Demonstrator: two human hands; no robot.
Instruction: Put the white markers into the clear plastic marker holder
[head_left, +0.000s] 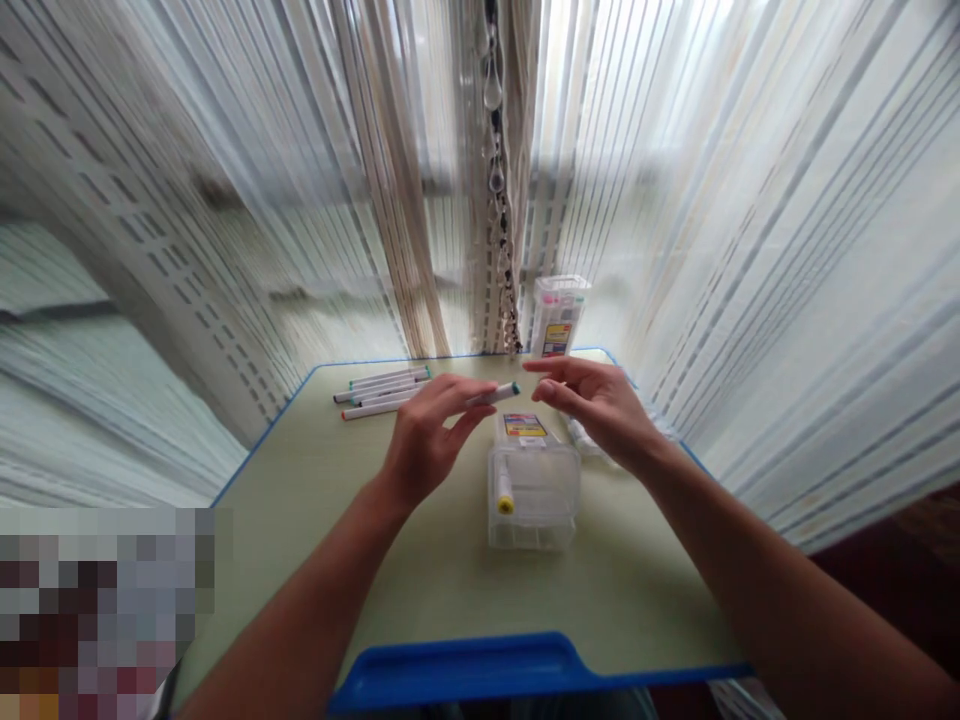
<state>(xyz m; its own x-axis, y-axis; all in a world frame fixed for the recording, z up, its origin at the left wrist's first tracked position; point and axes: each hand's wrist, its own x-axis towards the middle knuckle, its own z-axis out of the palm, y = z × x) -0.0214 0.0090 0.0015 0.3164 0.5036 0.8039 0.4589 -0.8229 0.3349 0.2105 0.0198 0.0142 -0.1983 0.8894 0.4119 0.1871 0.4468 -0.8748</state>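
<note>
Between the thumb and fingers of my left hand [433, 425] is a white marker [495, 396] with a dark green end, pointing right. My right hand [589, 400] hovers just right of that green end, thumb and index finger apart, with nothing between them. Below both hands lies a clear plastic case [534, 490] with a yellow and red label. A white marker with a yellow end [505, 492] lies in it. Left of my left hand, several white markers [382, 390] with green, dark and red ends lie side by side on the table.
A second clear case [559, 315] holding markers stands upright at the table's back edge. Clear plastic packaging [589, 440] lies partly behind my right hand. The pale green table [442, 580] has a blue rim and a blue front tray [465, 668]. Striped curtains [322, 200] hang behind.
</note>
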